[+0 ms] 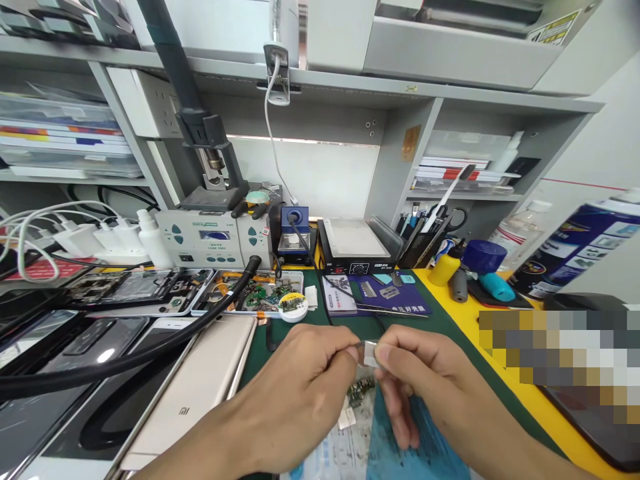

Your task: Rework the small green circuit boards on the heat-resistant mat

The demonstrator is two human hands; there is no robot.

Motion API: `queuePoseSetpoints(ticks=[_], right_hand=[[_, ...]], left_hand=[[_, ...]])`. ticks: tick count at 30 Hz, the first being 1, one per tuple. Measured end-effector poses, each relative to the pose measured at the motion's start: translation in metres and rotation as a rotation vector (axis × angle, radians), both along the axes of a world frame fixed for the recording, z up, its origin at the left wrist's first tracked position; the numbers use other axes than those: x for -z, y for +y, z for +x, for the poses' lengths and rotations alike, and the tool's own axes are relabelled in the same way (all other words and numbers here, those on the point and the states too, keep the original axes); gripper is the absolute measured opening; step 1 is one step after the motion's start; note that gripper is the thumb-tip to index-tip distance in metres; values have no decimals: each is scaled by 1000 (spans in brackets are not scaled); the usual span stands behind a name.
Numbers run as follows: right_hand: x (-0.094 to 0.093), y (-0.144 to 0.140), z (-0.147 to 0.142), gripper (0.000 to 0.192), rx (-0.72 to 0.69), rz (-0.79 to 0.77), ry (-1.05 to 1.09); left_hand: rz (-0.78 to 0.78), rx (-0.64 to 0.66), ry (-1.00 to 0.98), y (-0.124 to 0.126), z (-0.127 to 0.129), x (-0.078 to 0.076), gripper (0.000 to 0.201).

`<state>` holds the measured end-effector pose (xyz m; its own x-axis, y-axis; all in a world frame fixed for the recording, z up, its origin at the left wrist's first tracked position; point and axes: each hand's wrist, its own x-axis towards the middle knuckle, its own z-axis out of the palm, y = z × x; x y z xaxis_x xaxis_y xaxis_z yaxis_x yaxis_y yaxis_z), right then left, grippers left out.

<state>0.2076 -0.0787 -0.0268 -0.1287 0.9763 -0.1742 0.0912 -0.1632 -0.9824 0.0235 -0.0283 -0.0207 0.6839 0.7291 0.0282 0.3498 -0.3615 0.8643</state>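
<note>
Green mat (300,333) below hand-pinched (305,373) metal piece (371,352)

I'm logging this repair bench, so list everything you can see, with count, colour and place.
small metal piece: one, silvery, pinched between both hands
circuit board: one, green, on mat below hands
phones: several, gold and black, left
parts tray: one, clear, behind phones
rework station: one, grey, back left
hot plate: one, black, back centre
tweezers: one pair, silvery, centre
spray can: one, blue, right
mat: one, green, centre
left hand: one, fingers on piece
right hand: one, fingers on piece
</note>
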Motion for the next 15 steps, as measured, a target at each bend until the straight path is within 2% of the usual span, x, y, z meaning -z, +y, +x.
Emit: queuePoseSetpoints(ticks=[8, 15], right_hand=[[1, 3, 0, 41, -30, -12, -72], [-3, 3, -1, 40, -13, -52, -50]], left_hand=[[-18, 2, 4, -1, 0, -3, 39], [-23, -2, -11, 0, 1, -2, 40]])
